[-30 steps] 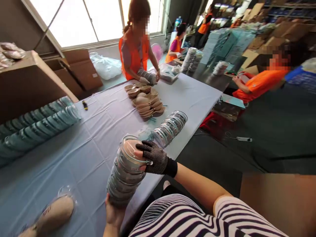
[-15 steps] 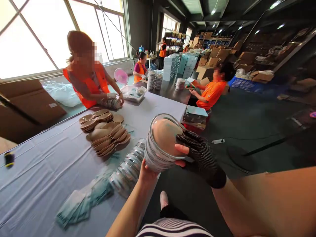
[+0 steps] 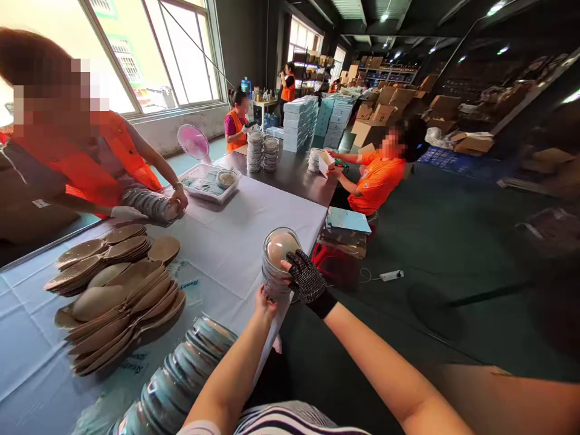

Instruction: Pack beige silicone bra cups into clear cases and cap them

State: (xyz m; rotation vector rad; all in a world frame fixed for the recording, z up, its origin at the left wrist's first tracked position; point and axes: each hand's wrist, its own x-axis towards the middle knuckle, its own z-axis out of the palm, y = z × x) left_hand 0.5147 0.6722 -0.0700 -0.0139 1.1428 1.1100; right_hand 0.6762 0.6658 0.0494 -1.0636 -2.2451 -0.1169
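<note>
A person in a striped top holds a stack of clear round containers (image 3: 273,272) in both hands at the right edge of the white-covered bench (image 3: 258,214). The bare left hand (image 3: 265,307) grips it low down; the right hand (image 3: 308,279), in a black dotted glove, curls round the upper side by a beige dome under the top lid. From here I cannot tell whether the stack touches the bench. Nearer the person, a row of similar containers (image 3: 174,374) lies on its side, beside a pile of beige moulded cups (image 3: 120,296). Across the bench, a co-worker in an orange vest (image 3: 109,151) handles another stack (image 3: 147,202), near a shallow plastic tray (image 3: 220,198).
</note>
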